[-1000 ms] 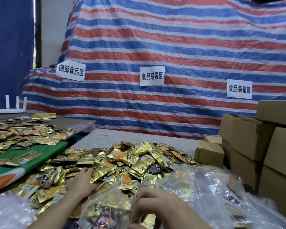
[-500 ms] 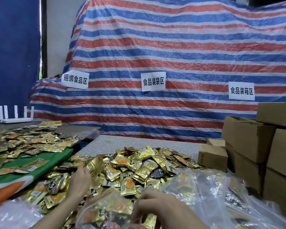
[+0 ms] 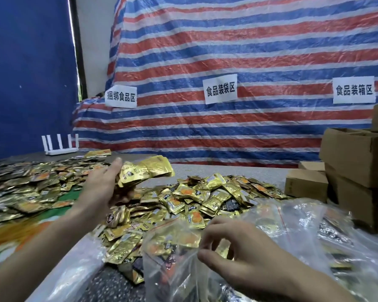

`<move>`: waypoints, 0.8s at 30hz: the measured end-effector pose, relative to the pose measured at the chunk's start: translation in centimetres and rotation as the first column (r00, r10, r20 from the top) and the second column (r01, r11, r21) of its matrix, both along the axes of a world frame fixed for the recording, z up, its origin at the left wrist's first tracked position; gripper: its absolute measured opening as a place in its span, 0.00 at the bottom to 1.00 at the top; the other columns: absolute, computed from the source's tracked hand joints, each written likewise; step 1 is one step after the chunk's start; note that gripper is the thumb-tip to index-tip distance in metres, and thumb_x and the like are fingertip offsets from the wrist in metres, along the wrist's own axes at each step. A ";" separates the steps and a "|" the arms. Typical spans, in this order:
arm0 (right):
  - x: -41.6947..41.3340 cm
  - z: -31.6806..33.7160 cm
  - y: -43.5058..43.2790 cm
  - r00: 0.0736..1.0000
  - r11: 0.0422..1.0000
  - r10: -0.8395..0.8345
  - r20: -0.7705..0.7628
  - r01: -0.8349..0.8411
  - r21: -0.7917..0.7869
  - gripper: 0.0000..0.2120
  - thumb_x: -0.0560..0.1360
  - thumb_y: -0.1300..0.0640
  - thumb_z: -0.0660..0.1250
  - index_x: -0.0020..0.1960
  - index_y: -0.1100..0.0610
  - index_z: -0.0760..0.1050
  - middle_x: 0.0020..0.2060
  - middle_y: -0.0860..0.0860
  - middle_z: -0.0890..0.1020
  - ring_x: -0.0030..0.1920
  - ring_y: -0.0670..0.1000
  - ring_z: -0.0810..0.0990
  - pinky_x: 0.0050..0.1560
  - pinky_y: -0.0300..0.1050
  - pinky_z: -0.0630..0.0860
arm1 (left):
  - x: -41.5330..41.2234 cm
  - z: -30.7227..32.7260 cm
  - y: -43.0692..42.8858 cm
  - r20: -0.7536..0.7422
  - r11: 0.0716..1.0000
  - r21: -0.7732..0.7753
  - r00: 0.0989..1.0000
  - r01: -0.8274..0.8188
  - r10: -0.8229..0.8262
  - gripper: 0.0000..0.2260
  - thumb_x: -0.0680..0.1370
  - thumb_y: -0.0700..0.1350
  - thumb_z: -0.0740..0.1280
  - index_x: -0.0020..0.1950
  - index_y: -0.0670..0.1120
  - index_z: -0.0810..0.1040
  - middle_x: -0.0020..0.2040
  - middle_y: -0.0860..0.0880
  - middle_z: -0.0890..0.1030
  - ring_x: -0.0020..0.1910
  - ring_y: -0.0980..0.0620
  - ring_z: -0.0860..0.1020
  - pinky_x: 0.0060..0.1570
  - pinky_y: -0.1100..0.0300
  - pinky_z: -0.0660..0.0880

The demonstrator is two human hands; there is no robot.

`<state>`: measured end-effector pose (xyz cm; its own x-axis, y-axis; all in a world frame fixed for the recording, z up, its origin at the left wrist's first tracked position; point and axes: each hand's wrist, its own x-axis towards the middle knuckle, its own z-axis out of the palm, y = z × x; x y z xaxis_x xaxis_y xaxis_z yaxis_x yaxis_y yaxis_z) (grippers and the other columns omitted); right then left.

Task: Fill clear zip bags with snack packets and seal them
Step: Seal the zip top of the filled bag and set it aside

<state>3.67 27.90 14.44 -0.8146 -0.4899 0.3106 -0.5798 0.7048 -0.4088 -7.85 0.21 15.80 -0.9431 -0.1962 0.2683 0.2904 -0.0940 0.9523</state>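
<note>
My left hand [image 3: 100, 186] is raised above the table and grips a bunch of gold snack packets [image 3: 145, 172]. A big heap of loose gold snack packets [image 3: 196, 197] covers the table in front of me. Low in the view, my right hand [image 3: 234, 251] pinches the rim of a clear zip bag [image 3: 172, 258] that holds several packets. Its mouth faces up and to the left.
More filled clear bags [image 3: 303, 232] lie to the right. Brown cardboard boxes [image 3: 354, 162] are stacked at the right edge. A second spread of packets [image 3: 31, 184] lies on the green cloth at left. A white router [image 3: 60, 144] stands at the back left, before a striped tarp with paper signs.
My left hand has closed on a bunch of packets in the heap and lifted it up. My right hand has stayed at the bag's rim. The camera has tilted upward.
</note>
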 end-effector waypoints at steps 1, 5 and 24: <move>0.1 0.0 0.0 1.000 1.000 0.006 0.000 -0.006 -0.006 0.08 0.78 0.44 0.67 0.47 0.47 0.80 0.46 0.42 0.79 0.48 0.41 0.77 0.49 0.43 0.76 | 1.2 1.0 0.0 0.022 1.000 -0.011 1.000 0.021 -0.021 0.18 0.80 0.54 0.65 0.49 0.38 0.74 0.31 0.42 0.81 0.25 0.48 0.79 0.19 0.60 0.72; 0.7 -0.1 -0.1 1.000 1.000 0.005 -0.027 -0.005 -0.017 0.09 0.78 0.44 0.67 0.47 0.48 0.81 0.45 0.41 0.78 0.47 0.41 0.76 0.47 0.42 0.75 | 5.8 3.7 0.0 0.038 0.973 -0.198 0.993 0.116 -0.111 0.17 0.75 0.58 0.69 0.33 0.47 0.81 0.26 0.45 0.78 0.20 0.51 0.74 0.14 0.65 0.64; 3.5 -1.7 -1.5 0.974 0.996 -0.080 -0.212 0.070 -0.052 0.13 0.76 0.37 0.65 0.41 0.45 0.77 0.38 0.41 0.77 0.41 0.42 0.75 0.42 0.48 0.75 | 13.3 -0.6 5.2 0.005 0.370 -0.924 0.969 0.098 -0.245 0.35 0.72 0.75 0.52 0.41 0.46 0.83 0.38 0.49 0.83 0.36 0.51 0.79 0.39 0.52 0.74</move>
<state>7.18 26.41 12.73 -0.7607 -0.4121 0.5016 -0.6034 0.7338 -0.3123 5.41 5.41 15.18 -0.8733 0.3993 0.2791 0.4864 0.7474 0.4525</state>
